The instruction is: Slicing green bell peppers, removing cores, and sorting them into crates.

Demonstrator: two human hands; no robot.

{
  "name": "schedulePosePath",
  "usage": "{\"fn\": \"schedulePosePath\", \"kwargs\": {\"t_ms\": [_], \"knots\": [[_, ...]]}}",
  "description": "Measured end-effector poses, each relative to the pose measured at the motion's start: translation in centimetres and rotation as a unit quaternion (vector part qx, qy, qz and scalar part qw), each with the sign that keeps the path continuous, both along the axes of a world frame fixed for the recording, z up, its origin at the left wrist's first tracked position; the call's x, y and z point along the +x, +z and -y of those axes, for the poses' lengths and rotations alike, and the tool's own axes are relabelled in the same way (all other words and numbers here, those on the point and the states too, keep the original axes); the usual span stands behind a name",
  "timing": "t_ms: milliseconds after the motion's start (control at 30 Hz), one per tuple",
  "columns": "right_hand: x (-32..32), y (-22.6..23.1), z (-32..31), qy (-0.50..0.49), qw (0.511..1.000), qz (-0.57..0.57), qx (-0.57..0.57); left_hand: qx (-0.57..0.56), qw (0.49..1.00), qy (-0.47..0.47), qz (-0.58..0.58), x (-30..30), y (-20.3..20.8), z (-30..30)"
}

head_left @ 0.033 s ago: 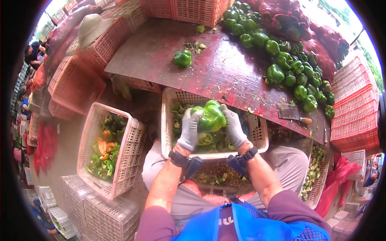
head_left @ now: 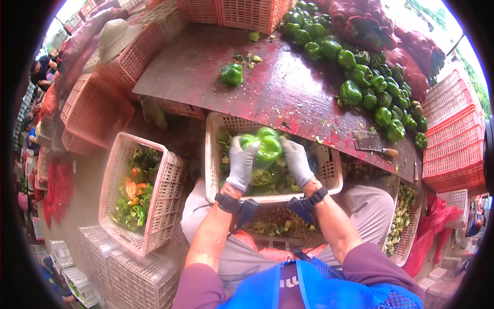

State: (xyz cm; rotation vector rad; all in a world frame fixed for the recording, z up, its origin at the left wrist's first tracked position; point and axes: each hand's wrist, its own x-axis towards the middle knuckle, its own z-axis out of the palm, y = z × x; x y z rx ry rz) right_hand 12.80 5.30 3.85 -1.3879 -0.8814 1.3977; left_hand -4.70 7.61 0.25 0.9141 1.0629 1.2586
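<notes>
Two gloved hands, left hand and right hand, clamp a green pepper above the white crate (half-filled); seemingly splitting it, needing a firm outward pull.

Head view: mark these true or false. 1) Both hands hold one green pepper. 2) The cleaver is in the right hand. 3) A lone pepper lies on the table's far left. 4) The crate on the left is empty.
1) True: the left hand and right hand hold the green pepper.
2) False: the cleaver lies on the table.
3) True: the lone pepper.
4) False: the left crate holds mixed peppers.
</notes>
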Motion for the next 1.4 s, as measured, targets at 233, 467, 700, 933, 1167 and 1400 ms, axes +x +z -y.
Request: {"fn": "schedulePosePath", "kwargs": {"t_ms": [233, 467, 700, 933, 1167, 1400], "knots": [[8.6, -4.0, 3.6, -0.049, 0.984, 0.147, 0.09, -0.029, 0.911, -0.079, -0.403, 2.6, -6.4, -2.0], [8.0, 2.6, 9.5, 0.059, 0.92, 0.381, 0.076, -0.171, 0.95, -0.241, 0.098, 3.1, -6.3, 0.8], [14.4, 3.5, 16.0, -0.002, 0.821, 0.555, 0.135, -0.218, 0.838, -0.411, 0.285, 17.4, 6.7, 10.5], [36.4, 6.2, 28.3, -0.186, 0.681, 0.696, -0.127, -0.088, 0.893, -0.428, 0.108, 15.6, 10.6, 9.8], [41.3, 7.6, 22.6, -0.147, 0.662, 0.711, -0.187, -0.251, 0.926, -0.173, 0.224, 2.7, -1.0, 2.0], [11.6, 8.6, -7.7, 0.167, 0.747, 0.612, 0.198, -0.256, 0.921, -0.025, 0.293, -3.2, -5.0, -0.4]]}}
